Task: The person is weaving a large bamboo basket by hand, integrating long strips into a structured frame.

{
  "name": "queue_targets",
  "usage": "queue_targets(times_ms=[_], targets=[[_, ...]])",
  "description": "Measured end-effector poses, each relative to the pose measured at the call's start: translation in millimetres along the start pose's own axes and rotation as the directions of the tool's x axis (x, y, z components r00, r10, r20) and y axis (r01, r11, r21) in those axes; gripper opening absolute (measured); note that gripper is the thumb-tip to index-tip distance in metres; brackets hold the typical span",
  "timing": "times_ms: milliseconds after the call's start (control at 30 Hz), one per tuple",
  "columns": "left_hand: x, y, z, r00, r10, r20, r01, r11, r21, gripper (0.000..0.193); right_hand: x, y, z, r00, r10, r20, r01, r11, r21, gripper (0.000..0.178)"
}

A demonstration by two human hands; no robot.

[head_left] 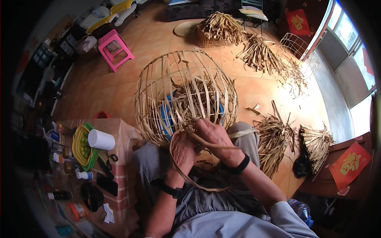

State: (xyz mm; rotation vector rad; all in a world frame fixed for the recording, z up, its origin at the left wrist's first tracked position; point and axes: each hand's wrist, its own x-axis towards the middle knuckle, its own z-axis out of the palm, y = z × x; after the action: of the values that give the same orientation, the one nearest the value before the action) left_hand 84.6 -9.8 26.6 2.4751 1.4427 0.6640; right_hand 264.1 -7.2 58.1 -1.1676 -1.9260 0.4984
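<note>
Fingers (199, 124) of the right hand (214, 137) and left hand (184, 150) curl at the near edge of an open-ribbed basket (192, 105), before the knees; tips hidden, their clamp cannot be told. A tan strip (218, 146) loops lapward. A white cylinder (101, 139) sits by the table's (124, 146) far right corner.
</note>
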Motion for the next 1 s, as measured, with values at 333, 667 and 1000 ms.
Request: queue_targets(times_ms=[333,667,1000], targets=[[10,-1,-35,0.991,0.007,0.133,0.019,0.981,-0.193,0.057,-66,40,-37,0.695,0.706,0.135,-0.383,0.205,0.901,0.022],[17,-12,-49,0.962,0.089,0.258,-0.036,0.978,-0.204,0.035,-26,0,-7,0.955,0.293,0.052,-0.29,0.955,-0.067,0.042],[6,-12,-61,0.99,0.069,0.126,-0.042,0.977,-0.211,0.036,-86,27,-81,0.626,0.758,0.184,-0.361,0.073,0.93,0.022]])
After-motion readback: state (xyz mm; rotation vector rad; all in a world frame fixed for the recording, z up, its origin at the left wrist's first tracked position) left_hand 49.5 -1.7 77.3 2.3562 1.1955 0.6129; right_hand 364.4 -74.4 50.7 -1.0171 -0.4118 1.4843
